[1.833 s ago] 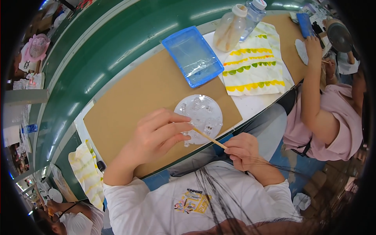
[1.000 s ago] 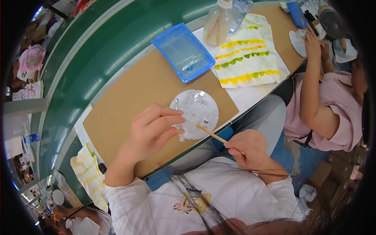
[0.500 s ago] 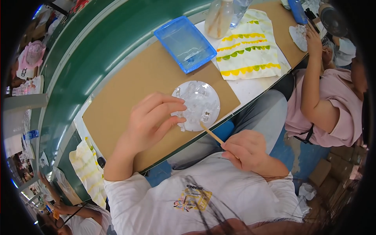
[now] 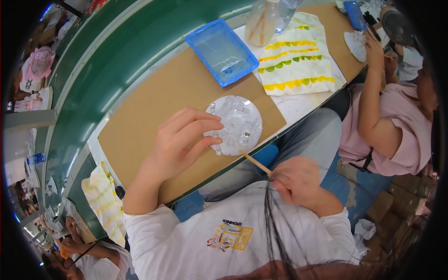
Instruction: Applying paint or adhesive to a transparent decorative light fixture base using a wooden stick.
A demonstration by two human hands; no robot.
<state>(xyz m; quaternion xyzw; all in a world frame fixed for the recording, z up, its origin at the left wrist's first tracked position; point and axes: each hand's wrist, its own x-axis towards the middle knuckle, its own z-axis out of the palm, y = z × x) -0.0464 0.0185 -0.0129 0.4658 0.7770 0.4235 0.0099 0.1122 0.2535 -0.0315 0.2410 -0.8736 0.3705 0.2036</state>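
A round clear plastic disc point(image 4: 239, 120) with several small raised cups lies on the brown cardboard sheet point(image 4: 154, 107) near the table's front edge. My left hand point(image 4: 179, 144) rests on the disc's left side, its fingertips pressing the rim. My right hand point(image 4: 296, 179) hovers below the table edge and pinches a thin wooden stick point(image 4: 255, 162). The stick's tip touches the disc's lower edge.
A blue plastic tray point(image 4: 222, 51) sits behind the disc. A white cloth with yellow and green scallops point(image 4: 296, 60) lies to the right, with a plastic jar point(image 4: 261, 21) on it. A person in pink point(image 4: 387, 126) works at the right. Green belt point(image 4: 116, 60) runs behind.
My right hand with the stick has drawn back toward me and to the right, the stick tip sliding from the disc's middle to its lower edge. My left hand stays on the disc.
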